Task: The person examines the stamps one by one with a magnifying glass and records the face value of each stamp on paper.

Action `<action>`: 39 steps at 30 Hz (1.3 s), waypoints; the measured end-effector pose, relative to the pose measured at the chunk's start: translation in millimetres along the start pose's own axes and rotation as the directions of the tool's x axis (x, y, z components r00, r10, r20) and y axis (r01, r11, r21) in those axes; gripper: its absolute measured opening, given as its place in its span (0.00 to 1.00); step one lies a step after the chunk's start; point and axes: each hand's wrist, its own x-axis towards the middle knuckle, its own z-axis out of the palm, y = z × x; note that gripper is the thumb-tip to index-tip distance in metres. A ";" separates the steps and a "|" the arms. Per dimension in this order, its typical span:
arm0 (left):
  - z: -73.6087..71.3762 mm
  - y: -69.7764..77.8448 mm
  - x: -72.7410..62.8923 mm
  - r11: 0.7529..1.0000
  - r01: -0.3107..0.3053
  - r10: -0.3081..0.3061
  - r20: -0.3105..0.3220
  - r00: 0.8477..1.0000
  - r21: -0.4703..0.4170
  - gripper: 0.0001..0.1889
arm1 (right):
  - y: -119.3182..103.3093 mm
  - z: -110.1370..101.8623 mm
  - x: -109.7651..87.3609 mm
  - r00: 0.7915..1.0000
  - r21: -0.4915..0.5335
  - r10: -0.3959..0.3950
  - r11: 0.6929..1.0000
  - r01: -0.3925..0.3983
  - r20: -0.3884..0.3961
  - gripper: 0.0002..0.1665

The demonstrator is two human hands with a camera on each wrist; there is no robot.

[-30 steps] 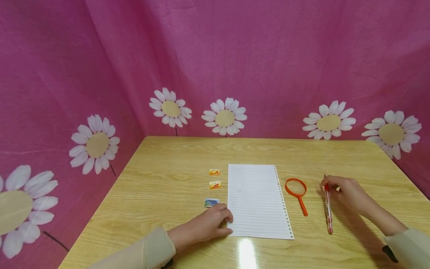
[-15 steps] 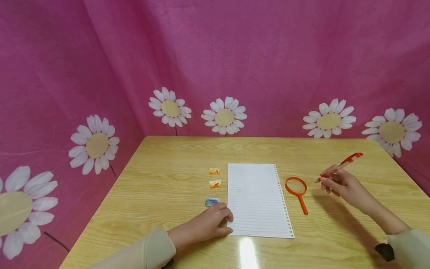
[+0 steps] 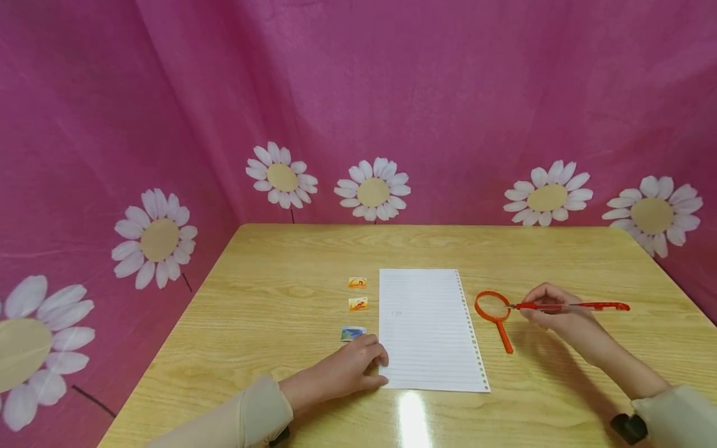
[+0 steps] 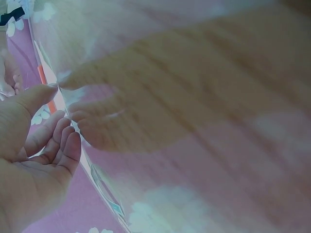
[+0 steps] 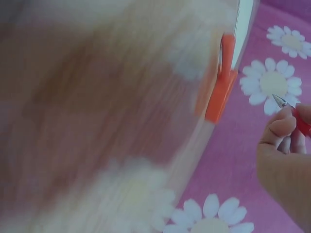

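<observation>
My right hand (image 3: 562,320) pinches a red pen (image 3: 607,306) between thumb and fingers, above the table. The pen lies nearly level, its tip pointing left and overlapping the rim of an orange magnifying glass (image 3: 505,337) in the head view. In the right wrist view the pen's metal tip (image 5: 279,101) sticks out past the fingertips. A sheet of lined paper (image 3: 431,348) with punched holes along its right side lies left of the magnifying glass. My left hand (image 3: 353,368) rests at the sheet's lower left edge, fingers loosely bent, with fingertips and thumb on the margin.
Left of the sheet, two small orange-yellow picture stamps (image 3: 358,303) lie in a column above a blue-green stamp (image 3: 351,333), which my left hand partly covers. A pink curtain (image 3: 448,112) with daisies hangs behind the wooden table (image 3: 269,280).
My right hand has picked the pen up from the table and turned it, tip now leftward, moving slightly left toward the magnifying glass. The left hand has stayed on the sheet's edge.
</observation>
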 end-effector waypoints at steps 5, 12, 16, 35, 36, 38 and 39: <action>-1.4 -2.1 -0.6 1.000 -0.006 0.006 -0.003 1.000 0.006 0.10 | -1.8 17.4 3.8 1.000 0.099 -0.017 0.995 0.017 0.001 0.08; -1.8 -2.9 -0.5 1.000 -0.015 0.015 -0.007 1.000 0.007 0.10 | -4.1 37.2 8.3 1.000 0.075 -0.006 0.997 0.007 -0.010 0.05; -2.4 -3.1 0.2 1.000 -0.015 0.015 -0.004 1.000 0.007 0.10 | -7.3 49.7 13.0 0.999 0.071 0.007 0.997 -0.004 -0.039 0.06; -1.8 -1.7 0.1 1.000 0.004 -0.005 0.029 1.000 0.011 0.10 | -18.0 94.2 40.4 1.000 0.033 0.004 0.999 -0.005 0.004 0.10; -1.7 -1.9 0.0 1.000 0.003 -0.004 0.028 1.000 0.014 0.10 | -18.6 97.0 41.8 1.000 0.039 0.002 0.999 -0.002 0.005 0.10; -1.0 -2.0 0.0 1.000 0.006 -0.006 0.029 1.000 0.018 0.10 | -20.4 101.9 43.6 1.000 0.049 0.010 0.999 -0.011 0.008 0.10; -0.8 -1.9 0.0 1.000 0.006 -0.006 0.030 1.000 0.018 0.10 | -21.3 103.9 44.5 1.000 0.054 0.015 0.998 -0.016 0.014 0.10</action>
